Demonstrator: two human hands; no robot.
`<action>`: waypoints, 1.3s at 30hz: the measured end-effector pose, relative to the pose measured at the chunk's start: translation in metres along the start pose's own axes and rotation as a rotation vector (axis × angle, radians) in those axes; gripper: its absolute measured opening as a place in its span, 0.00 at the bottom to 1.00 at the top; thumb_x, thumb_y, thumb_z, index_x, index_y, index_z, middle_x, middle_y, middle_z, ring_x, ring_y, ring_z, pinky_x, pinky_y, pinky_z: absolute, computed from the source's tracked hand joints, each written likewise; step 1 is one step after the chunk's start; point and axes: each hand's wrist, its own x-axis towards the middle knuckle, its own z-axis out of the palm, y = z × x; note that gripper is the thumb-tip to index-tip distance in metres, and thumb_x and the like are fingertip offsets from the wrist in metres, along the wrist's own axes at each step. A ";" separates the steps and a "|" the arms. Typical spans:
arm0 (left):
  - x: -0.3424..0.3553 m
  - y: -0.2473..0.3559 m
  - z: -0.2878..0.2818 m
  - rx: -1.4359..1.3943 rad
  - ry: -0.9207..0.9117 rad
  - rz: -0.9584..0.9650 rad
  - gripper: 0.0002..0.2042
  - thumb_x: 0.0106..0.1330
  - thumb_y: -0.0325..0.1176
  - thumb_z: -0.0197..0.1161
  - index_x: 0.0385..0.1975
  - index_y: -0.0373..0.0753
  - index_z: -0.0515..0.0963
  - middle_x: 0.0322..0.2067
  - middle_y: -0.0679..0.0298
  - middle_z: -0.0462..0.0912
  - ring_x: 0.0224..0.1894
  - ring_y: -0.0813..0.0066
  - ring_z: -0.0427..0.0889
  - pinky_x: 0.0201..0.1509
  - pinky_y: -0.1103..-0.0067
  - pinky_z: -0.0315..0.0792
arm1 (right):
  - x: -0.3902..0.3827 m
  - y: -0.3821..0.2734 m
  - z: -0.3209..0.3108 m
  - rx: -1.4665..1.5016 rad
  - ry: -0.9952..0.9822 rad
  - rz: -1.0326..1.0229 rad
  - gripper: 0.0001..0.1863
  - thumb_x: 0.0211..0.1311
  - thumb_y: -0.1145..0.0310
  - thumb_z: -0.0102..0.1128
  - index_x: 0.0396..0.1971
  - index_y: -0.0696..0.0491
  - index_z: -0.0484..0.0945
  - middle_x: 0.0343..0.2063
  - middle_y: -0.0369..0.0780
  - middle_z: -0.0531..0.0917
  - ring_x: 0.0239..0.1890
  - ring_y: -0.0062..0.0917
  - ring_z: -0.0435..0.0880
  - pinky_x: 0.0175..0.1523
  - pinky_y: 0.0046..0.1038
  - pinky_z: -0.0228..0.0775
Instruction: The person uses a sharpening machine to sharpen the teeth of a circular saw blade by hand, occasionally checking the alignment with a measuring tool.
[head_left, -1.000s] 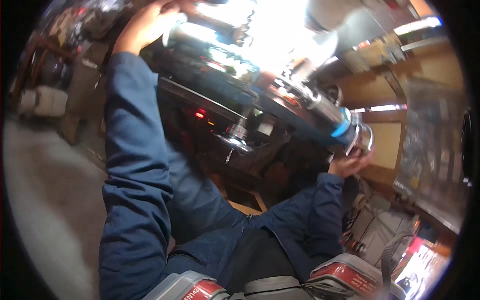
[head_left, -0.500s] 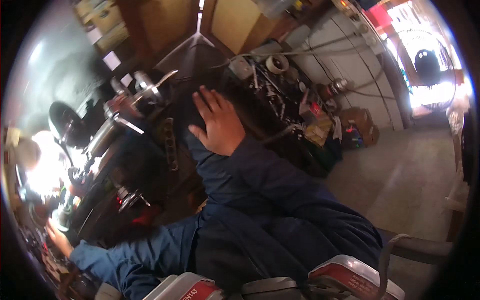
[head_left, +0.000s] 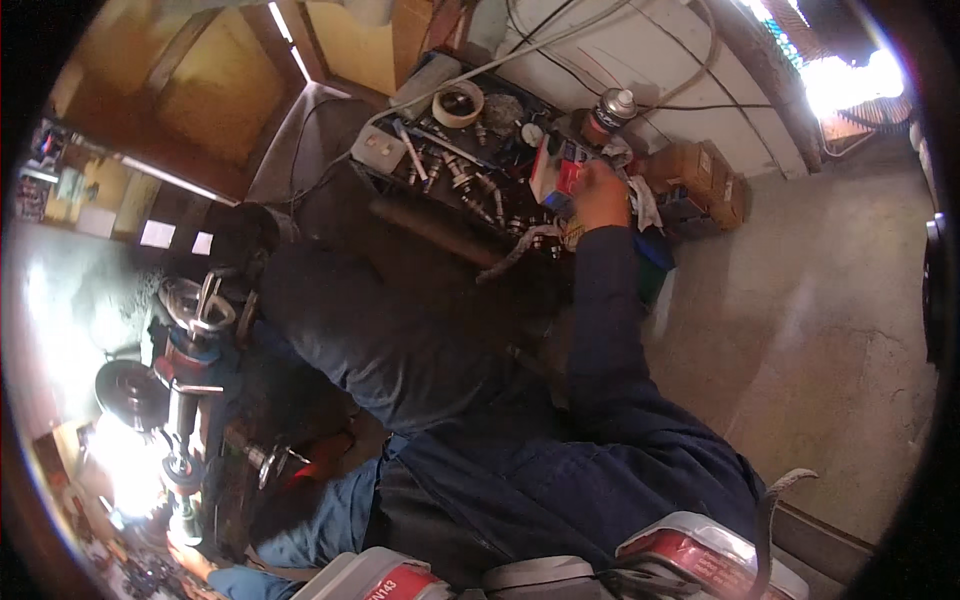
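My right hand (head_left: 603, 197) reaches to the cluttered tray on the far right, its fingers bent against the edge of a small red, white and blue box (head_left: 556, 172), which it appears to grip. A spray can (head_left: 611, 108) stands just beyond that hand. At the lower left, my left hand (head_left: 190, 562) is beside the round near end (head_left: 185, 527) of a metal machine spindle; its fingers are mostly hidden. Along the spindle are a bar handle (head_left: 196, 389) and a dark round disc (head_left: 132, 394).
The tray holds several metal fittings (head_left: 462, 180), a roll of tape (head_left: 458, 104) and a pale block (head_left: 378, 150). Cardboard boxes (head_left: 700, 180) sit on the floor (head_left: 760, 310) at the right. A bright lamp (head_left: 135, 465) glares beside the machine. A cable (head_left: 520, 50) crosses above the tray.
My right hand has gone from spread over my lap to the box on the tray, away to the right. The view has turned to the right. My left hand stays by the machine's end.
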 end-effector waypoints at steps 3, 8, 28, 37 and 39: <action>0.005 0.018 0.005 -0.006 -0.015 -0.023 0.18 0.75 0.34 0.44 0.58 0.29 0.67 0.56 0.49 0.72 0.58 0.59 0.72 0.62 0.70 0.65 | 0.040 0.071 -0.001 -0.166 0.161 0.031 0.17 0.61 0.71 0.55 0.50 0.54 0.76 0.40 0.52 0.81 0.47 0.48 0.78 0.51 0.42 0.71; 0.004 0.028 0.011 -0.052 -0.027 -0.059 0.18 0.75 0.34 0.44 0.58 0.29 0.67 0.56 0.49 0.72 0.58 0.59 0.72 0.61 0.70 0.65 | 0.089 0.152 0.048 -0.301 -0.072 -0.022 0.17 0.64 0.72 0.51 0.52 0.57 0.75 0.49 0.54 0.76 0.53 0.49 0.73 0.57 0.42 0.67; -0.026 -0.002 0.026 -0.273 0.040 -0.069 0.19 0.75 0.36 0.45 0.58 0.29 0.67 0.56 0.49 0.72 0.57 0.60 0.73 0.61 0.71 0.65 | 0.035 -0.129 -0.141 0.215 0.907 -0.642 0.12 0.66 0.67 0.52 0.43 0.57 0.76 0.28 0.45 0.80 0.28 0.42 0.78 0.32 0.39 0.69; -0.015 -0.004 0.031 -0.400 0.063 -0.002 0.19 0.75 0.36 0.45 0.58 0.28 0.67 0.56 0.49 0.73 0.57 0.60 0.73 0.61 0.71 0.65 | -0.127 -0.291 -0.149 1.631 -0.418 -0.670 0.31 0.69 0.64 0.53 0.69 0.52 0.56 0.20 0.30 0.66 0.18 0.12 0.63 0.21 0.16 0.56; -0.015 -0.008 0.039 -0.484 0.064 0.012 0.19 0.75 0.36 0.45 0.58 0.28 0.67 0.56 0.49 0.73 0.57 0.61 0.73 0.61 0.71 0.66 | -0.155 -0.309 -0.144 1.684 -0.759 -0.644 0.33 0.69 0.66 0.52 0.71 0.50 0.51 0.17 0.31 0.66 0.15 0.14 0.63 0.20 0.16 0.56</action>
